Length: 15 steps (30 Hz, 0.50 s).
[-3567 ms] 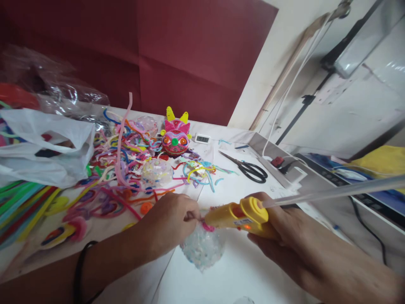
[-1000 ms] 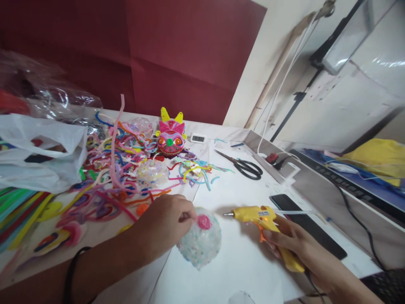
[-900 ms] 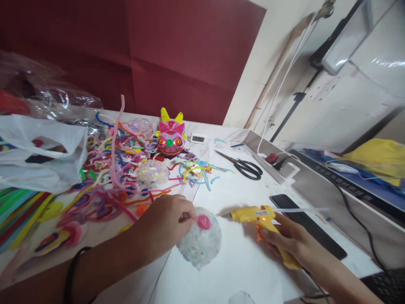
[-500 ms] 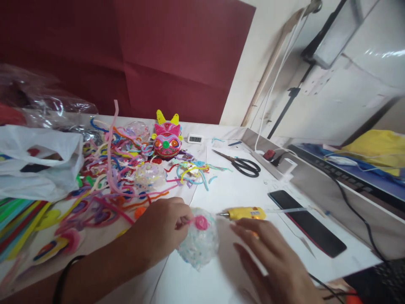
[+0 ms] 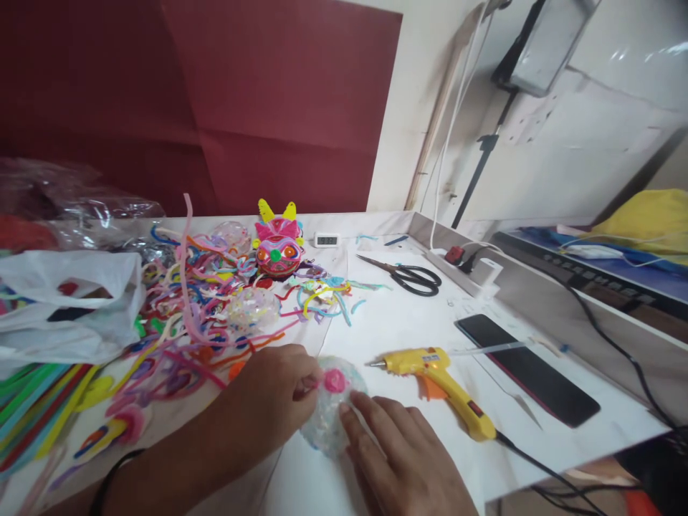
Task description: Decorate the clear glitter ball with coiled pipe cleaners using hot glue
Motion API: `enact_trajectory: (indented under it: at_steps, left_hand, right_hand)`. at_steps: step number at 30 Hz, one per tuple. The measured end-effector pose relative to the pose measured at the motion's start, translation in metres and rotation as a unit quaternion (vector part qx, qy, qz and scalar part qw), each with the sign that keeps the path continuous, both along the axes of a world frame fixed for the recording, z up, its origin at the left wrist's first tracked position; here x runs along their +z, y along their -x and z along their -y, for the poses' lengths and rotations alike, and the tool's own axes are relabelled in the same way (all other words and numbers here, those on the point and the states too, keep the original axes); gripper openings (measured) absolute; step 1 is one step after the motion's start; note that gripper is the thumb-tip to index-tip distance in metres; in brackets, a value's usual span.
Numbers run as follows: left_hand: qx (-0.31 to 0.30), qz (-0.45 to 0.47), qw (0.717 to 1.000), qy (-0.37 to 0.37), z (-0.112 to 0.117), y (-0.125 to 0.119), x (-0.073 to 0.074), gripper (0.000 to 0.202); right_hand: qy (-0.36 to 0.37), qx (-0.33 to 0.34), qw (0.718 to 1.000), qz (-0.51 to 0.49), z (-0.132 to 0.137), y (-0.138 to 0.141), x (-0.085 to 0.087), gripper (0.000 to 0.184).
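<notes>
A clear round ball with coloured specks (image 5: pixel 325 426) sits on white paper in front of me. On its upper side is a small pink coil (image 5: pixel 335 380), apparently of pipe cleaner. My left hand (image 5: pixel 276 390) pinches the loose end of the pink pipe cleaner at the coil's left. From the right, my right hand (image 5: pixel 395 448) lays its outstretched fingertips against the ball; the thumb is mostly hidden. Just beyond that hand, a yellow glue gun (image 5: pixel 438 369) lies on its side, nozzle pointing left.
Black-handled scissors (image 5: pixel 411 276), a phone (image 5: pixel 529 369) and a white timer (image 5: pixel 327 240) lie around. A pink animal-face ornament (image 5: pixel 278 251) with yellow horns stands at the back. Tangled pipe cleaners (image 5: pixel 198 301) and a white plastic bag (image 5: pixel 69 304) fill the left. The glue gun's cord (image 5: pixel 537 466) runs front right.
My right hand has moved left from the glue gun to the ball, leaving the gun in full view. My left hand still pinches beside the coil. The view has shifted slightly.
</notes>
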<state>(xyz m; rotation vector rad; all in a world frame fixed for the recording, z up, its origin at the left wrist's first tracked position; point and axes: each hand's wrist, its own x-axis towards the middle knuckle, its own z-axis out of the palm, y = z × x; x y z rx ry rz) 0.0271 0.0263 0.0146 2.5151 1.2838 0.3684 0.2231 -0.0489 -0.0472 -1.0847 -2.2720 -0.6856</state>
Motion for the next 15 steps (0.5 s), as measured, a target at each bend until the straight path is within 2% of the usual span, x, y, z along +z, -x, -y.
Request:
enact_trajectory:
  at_steps: [4,8,11,15]
  left_hand:
    - [0.011,0.004,1.000,0.026,-0.001,-0.002,0.003,0.017]
    - [0.027,0.044,0.997,0.065,-0.002,-0.003,0.006,0.015]
    - [0.035,0.066,0.992,0.097,-0.002,-0.004,0.008,0.014]
    - [0.040,0.064,0.993,0.089,-0.002,-0.004,0.009,0.017]
  right_hand:
    - [-0.037,-0.035,0.998,-0.029,0.003,0.013,-0.008,0.028]
    - [-0.030,-0.065,0.992,-0.107,0.008,0.042,-0.014,0.012]
    - [-0.025,-0.069,0.986,-0.150,0.010,0.067,-0.017,0.017]
    - [-0.024,-0.105,0.979,-0.174,0.007,0.088,-0.023,0.021]
